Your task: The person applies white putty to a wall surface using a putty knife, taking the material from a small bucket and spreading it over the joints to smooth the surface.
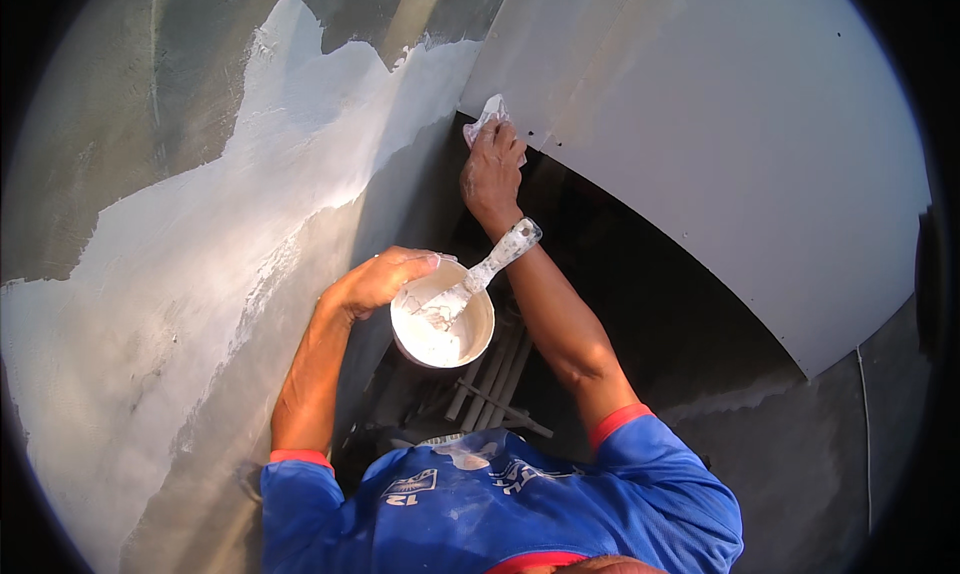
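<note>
My left hand [378, 282] grips the rim of a small white tub [481, 319], with the thumb over the edge. White putty [432, 346] coats the inside of the tub. A putty-smeared putty knife [500, 258] leans in it, handle up toward my right forearm. My right hand [491, 177] is stretched far forward, its fingers closed on a crumpled white cloth [487, 111]. That cloth lies against the corner where the smooth pale panel [720, 164] meets the wall. My palm and part of the cloth are hidden.
On my left rises a grey wall [195, 94] with a broad band of white putty [270, 164]. Below the panel's lower edge is a dark gap, with several pale bars [492, 384] low down. A thin white cable [865, 444] hangs at the right.
</note>
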Action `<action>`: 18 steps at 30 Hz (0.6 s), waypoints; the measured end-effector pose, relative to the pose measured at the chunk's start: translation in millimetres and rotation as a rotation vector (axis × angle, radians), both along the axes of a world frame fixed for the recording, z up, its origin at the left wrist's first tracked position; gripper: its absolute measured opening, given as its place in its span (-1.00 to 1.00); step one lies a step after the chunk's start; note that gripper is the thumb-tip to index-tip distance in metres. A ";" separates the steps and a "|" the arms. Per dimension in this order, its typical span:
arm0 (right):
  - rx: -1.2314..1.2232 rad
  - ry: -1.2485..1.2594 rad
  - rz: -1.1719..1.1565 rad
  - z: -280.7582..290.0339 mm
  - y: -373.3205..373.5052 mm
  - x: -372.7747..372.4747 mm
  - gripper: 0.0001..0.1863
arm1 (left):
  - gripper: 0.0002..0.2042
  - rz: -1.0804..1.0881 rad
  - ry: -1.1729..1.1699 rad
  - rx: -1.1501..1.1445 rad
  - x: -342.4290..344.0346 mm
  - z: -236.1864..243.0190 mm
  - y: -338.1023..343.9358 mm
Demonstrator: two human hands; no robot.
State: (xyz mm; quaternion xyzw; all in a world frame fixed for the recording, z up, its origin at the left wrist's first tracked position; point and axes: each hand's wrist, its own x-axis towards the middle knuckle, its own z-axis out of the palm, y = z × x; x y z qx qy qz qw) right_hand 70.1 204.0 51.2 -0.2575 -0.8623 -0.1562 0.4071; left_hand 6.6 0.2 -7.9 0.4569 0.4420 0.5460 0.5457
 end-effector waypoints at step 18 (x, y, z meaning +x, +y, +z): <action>0.704 -0.261 -0.150 155.1 57.4 66.0 -0.62 | -0.48 -0.041 -0.056 0.017 -2.4 7.0 -4.3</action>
